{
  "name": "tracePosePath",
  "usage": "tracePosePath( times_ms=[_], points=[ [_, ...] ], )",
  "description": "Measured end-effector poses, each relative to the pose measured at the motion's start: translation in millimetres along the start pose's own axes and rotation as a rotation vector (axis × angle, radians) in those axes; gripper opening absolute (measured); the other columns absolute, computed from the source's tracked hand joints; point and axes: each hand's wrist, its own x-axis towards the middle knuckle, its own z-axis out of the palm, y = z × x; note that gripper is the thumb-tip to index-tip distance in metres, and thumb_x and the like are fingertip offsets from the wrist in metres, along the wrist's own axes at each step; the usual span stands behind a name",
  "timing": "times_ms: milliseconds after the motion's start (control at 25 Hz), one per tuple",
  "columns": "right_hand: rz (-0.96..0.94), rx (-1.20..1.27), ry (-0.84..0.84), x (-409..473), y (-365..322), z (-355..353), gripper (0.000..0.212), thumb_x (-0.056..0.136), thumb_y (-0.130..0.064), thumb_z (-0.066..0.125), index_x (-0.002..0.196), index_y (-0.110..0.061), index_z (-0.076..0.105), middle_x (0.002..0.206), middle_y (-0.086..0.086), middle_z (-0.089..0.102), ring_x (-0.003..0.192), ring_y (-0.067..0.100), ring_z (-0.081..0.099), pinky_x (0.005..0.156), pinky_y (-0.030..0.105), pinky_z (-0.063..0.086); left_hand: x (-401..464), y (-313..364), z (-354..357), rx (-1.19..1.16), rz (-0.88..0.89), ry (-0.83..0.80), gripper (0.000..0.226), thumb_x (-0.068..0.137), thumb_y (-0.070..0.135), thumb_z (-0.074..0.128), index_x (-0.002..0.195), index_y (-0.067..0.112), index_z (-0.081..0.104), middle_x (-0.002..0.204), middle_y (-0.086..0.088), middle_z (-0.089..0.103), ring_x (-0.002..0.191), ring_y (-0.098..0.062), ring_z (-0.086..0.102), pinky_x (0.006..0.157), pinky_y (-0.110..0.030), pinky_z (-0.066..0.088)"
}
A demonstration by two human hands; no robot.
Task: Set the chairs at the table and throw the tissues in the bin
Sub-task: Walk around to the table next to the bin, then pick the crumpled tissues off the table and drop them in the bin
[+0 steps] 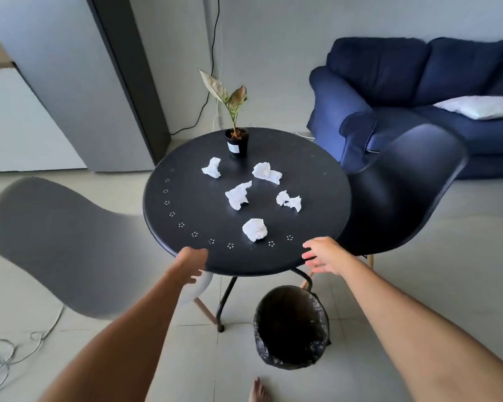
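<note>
Table edge: round black table [186, 198] with a ring of small punched flower holes near its rim; both hands sit at the near edge.
Room to move: pale tiled floor lies bare at lower right; loose grey cable [9, 352] curls on the floor at lower left.
Tissues: five crumpled white tissues [238, 195] scattered over the middle of the tabletop, well apart from one another, the nearest one [254, 229] just inside the near rim.
Chairs: grey chair [58, 250] with a smooth moulded shell on wooden legs stands at the table's left side; black chair [395, 195] of the same shape stands at the right, its seat partly under the rim.
Bin: round bin [291, 326] lined with a wrinkled black bag, on the floor below the near table edge.
Plant: small leafy plant in a black pot [237, 142] at the far side of the top.
Sofa: dark blue fabric sofa [418, 91] behind the black chair.
Left hand: left hand [192, 264] curled loosely at the rim, holding nothing I can see; contact with the table unclear.
Right hand: right hand [324, 255] spread wide, fingers pointing left over the rim, empty.
</note>
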Motion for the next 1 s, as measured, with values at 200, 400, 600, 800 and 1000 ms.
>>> tracePosePath(
  times_ms=[200,400,600,800,1000],
  points=[
    [-0.109,-0.155,0.116,41.1,-65.0,-10.0,0.033,0.092,-0.017,0.047,0.122,-0.008,0.059,0.092,0.006,0.061,0.084,0.022,0.057,0.085,0.04,0.053,49.5,68.4,-20.1,0.619,0.292,0.072,0.036,0.094,0.029,0.043,0.109,0.003,0.063,0.116,-0.015,0.066,0.097,-0.029,0.062,0.081,-0.03,0.049],
    [-0.395,-0.805,0.191,71.8,-110.7,-10.8,0.061,0.085,-0.013,0.055,0.141,-0.031,0.039,0.137,0.008,0.043,0.114,0.026,0.054,0.095,0.033,0.048,101.6,113.5,-36.0,1.074,0.692,0.081,0.066,0.093,0.035,0.046,0.151,0.025,0.016,0.15,-0.003,0.033,0.133,-0.027,0.042,0.096,-0.043,0.049],
    [-0.365,-1.346,0.084,94.8,-129.2,11.4,0.1,0.079,0.009,0.043,0.142,-0.06,0.007,0.161,-0.004,-0.006,0.096,0.026,0.052,0.052,0.026,0.042,138.0,146.8,-22.7,1.364,1.039,-0.04,0.081,0.092,0.045,0.047,0.15,0.04,-0.009,0.162,0.003,-0.003,0.146,-0.022,0.019,0.094,-0.037,0.053],
    [-0.275,-1.46,0.088,114.8,-121.5,25.4,0.101,0.078,0.016,0.041,0.145,-0.055,0.014,0.162,-0.009,-0.004,0.09,0.024,0.053,0.047,0.024,0.033,162.4,157.2,3.0,1.406,1.097,-0.209,0.071,0.093,0.038,0.048,0.151,0.04,0.007,0.162,0.007,0.004,0.141,-0.024,0.027,0.1,-0.04,0.048],
    [-0.291,-1.473,0.236,125.5,-111.4,32.4,0.072,0.089,0.003,0.044,0.145,-0.04,0.034,0.139,0.001,0.042,0.108,0.029,0.057,0.067,0.029,0.039,170.8,154.0,17.6,1.424,1.088,-0.234,0.046,0.091,0.014,0.05,0.136,0.023,0.049,0.137,-0.002,0.046,0.122,-0.027,0.049,0.096,-0.038,0.05]
  ],
)
